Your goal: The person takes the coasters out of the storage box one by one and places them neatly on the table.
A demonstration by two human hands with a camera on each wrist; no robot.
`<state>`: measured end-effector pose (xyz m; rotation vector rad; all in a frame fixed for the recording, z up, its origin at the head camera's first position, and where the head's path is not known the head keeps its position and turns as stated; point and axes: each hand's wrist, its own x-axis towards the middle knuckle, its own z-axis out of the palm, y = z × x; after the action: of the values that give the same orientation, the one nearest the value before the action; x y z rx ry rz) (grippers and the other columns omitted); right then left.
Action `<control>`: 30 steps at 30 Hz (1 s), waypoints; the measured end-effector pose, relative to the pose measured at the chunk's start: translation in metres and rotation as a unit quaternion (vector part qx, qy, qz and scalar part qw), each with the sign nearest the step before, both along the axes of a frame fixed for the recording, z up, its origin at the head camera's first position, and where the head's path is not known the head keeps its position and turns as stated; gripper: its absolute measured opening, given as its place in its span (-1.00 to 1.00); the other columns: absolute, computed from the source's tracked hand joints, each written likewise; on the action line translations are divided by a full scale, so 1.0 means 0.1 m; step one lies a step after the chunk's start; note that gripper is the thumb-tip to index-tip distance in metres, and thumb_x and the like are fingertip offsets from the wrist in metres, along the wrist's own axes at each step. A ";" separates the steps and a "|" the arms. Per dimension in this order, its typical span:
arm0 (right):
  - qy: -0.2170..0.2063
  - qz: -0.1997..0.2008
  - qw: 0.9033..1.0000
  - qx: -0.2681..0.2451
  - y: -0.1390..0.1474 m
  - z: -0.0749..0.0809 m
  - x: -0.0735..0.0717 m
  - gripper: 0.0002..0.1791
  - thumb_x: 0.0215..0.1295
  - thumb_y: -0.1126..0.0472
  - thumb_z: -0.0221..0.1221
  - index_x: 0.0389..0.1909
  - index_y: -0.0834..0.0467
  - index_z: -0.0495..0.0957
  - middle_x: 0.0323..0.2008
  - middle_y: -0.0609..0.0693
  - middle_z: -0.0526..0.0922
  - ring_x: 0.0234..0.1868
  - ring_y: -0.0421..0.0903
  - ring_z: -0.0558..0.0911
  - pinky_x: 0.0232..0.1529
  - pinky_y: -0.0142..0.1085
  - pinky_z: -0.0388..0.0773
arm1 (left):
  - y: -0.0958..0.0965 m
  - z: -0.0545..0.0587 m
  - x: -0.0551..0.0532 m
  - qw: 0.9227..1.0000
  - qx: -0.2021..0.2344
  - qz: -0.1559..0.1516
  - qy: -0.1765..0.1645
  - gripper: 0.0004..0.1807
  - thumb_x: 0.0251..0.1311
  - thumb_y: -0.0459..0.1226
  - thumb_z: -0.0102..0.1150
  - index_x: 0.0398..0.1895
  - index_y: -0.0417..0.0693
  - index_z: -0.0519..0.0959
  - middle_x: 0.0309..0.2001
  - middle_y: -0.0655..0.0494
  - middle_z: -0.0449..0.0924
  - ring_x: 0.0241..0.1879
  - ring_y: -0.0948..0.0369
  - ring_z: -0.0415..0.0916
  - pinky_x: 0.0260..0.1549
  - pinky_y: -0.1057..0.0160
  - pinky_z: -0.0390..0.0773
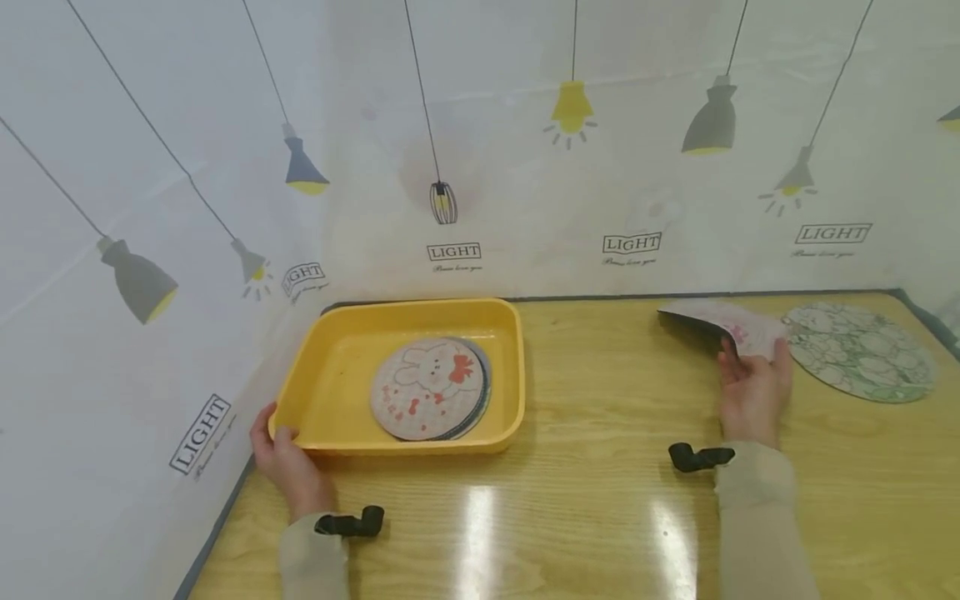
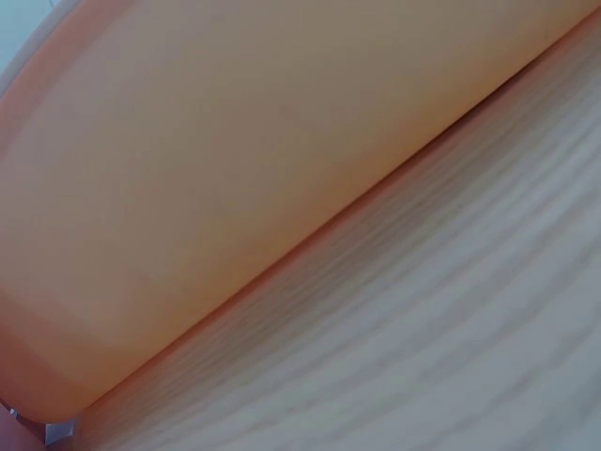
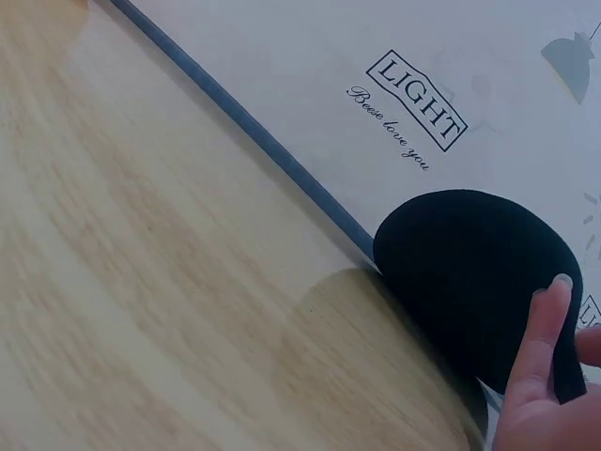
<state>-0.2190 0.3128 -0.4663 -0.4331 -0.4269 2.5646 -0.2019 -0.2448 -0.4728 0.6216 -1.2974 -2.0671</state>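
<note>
My left hand (image 1: 288,467) grips the near left corner of a yellow tray (image 1: 330,312), with the thumb over the rim. In the left wrist view only the tray's outer wall (image 2: 235,169) fills the frame. Inside the tray, at its right side, lies a stack of round mats, the top one a bunny mat (image 1: 427,392) with red bows. My right hand (image 1: 753,400) pinches a thin round mat (image 1: 738,321) by its near edge, tilted up. Its pale face has a pink print; the black underside (image 3: 470,282) shows in the right wrist view.
A round mat with a green and white line pattern (image 1: 862,354) lies flat at the right, partly beside the held mat. The wooden table (image 1: 592,467) meets a wall covering (image 1: 525,208) printed with lamps. A dark strip (image 3: 244,122) runs along the table's back edge.
</note>
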 end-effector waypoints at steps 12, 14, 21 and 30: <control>-0.080 0.003 0.997 0.023 -0.01 0.02 -0.01 -0.25 0.18 0.56 -0.24 0.33 -0.11 0.03 0.23 -0.05 0.06 -0.40 0.05 0.57 -0.38 -0.25 0.53 | 0.00 0.01 0.01 1.000 -0.004 0.001 0.001 -0.51 0.09 -0.45 -0.30 0.10 0.05 0.34 0.13 0.10 0.29 0.08 0.11 0.26 0.03 0.15 0.26; -0.106 -0.002 0.994 0.017 0.01 0.03 -0.01 -0.28 0.17 0.53 -0.19 0.31 -0.08 0.08 0.16 -0.04 0.19 -0.52 0.03 0.55 -0.48 -0.26 0.52 | 0.00 0.01 0.01 1.000 -0.005 0.001 0.000 -0.51 0.09 -0.45 -0.30 0.10 0.05 0.33 0.14 0.10 0.28 0.09 0.11 0.26 0.03 0.15 0.25; -0.162 0.002 0.987 0.021 0.07 0.05 0.00 -0.35 0.15 0.45 -0.11 0.26 -0.09 0.19 0.06 -0.10 0.21 -0.70 -0.01 0.43 -0.66 -0.26 0.46 | 0.01 0.00 0.01 1.000 0.000 -0.002 0.000 -0.51 0.09 -0.45 -0.29 0.11 0.05 0.33 0.14 0.09 0.28 0.09 0.10 0.26 0.03 0.13 0.25; -0.172 0.018 0.985 0.031 0.10 0.06 0.01 -0.35 0.20 0.41 -0.10 0.29 -0.13 0.13 0.11 -0.16 0.14 -0.63 -0.03 0.42 -0.58 -0.27 0.47 | 0.00 0.01 0.02 1.000 -0.006 -0.004 0.006 -0.50 0.09 -0.45 -0.30 0.12 0.04 0.32 0.14 0.09 0.27 0.09 0.09 0.25 0.04 0.12 0.24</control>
<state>-0.2180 0.3229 -0.4598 -0.8569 -0.6384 2.5048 -0.1996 -0.2444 -0.4713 0.5995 -1.3071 -2.0635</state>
